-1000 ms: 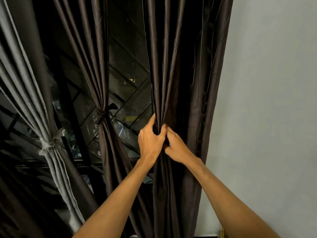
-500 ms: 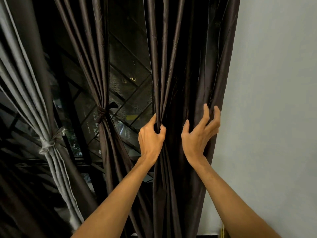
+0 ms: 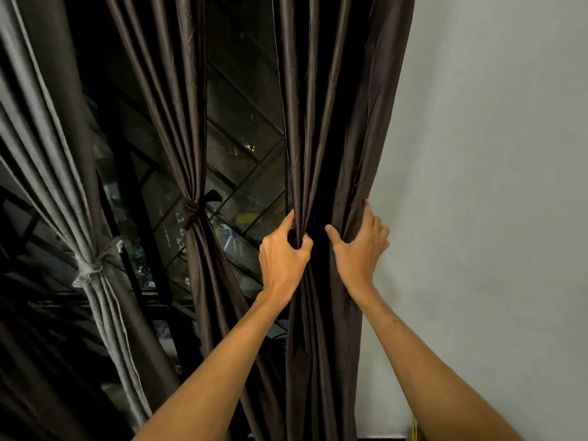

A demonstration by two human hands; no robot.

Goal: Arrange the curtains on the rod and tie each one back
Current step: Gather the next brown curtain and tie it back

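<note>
Three curtains hang from above; what carries them lies beyond the top edge of the view.

The grey curtain (image 3: 47, 173) at the left is gathered by a pale tie (image 3: 87, 270). The middle brown curtain (image 3: 178, 106) is gathered by a dark tie (image 3: 191, 211), knotted a little higher. The right brown curtain (image 3: 334, 106) falls in long folds that narrow at mid height, and its right edge is just beside the pale wall (image 3: 493, 186). Behind the curtains a dark window grille (image 3: 245, 160) with diagonal bars shows in the gaps between them.
</note>
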